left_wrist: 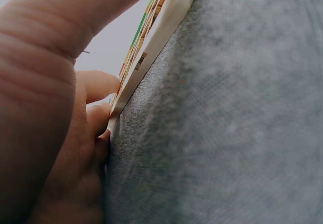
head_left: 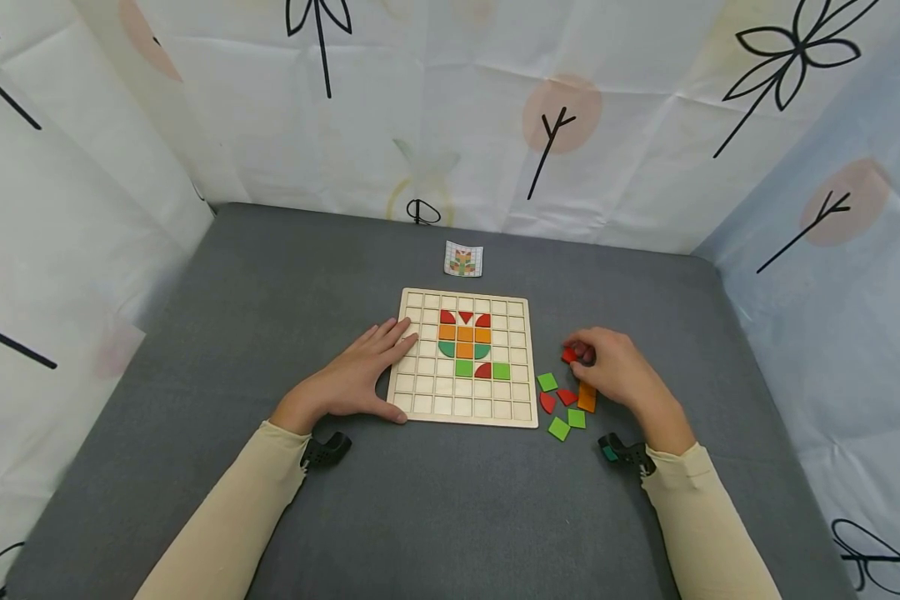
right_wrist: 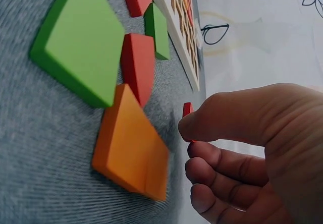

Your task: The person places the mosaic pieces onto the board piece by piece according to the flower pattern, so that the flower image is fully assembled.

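Note:
A wooden grid board (head_left: 532,358) lies on the grey table, with red, orange and green pieces set in its cells. Along the board's left edge rests my left hand (head_left: 356,372), fingers spread and thumb at the near left corner. To the right of the board my right hand (head_left: 618,367) pinches a small red piece (head_left: 568,355) between thumb and fingers. In the right wrist view only a sliver of that red piece (right_wrist: 187,108) shows past the thumb. Below the hand lie an orange piece (head_left: 587,398), red quarter-round pieces (head_left: 547,402) and green squares (head_left: 558,428).
A small printed card (head_left: 462,260) with a coloured grid picture lies beyond the board. White cloth (head_left: 450,108) with plant drawings hangs behind and at both sides of the table (head_left: 450,517). A dark device is strapped at each wrist.

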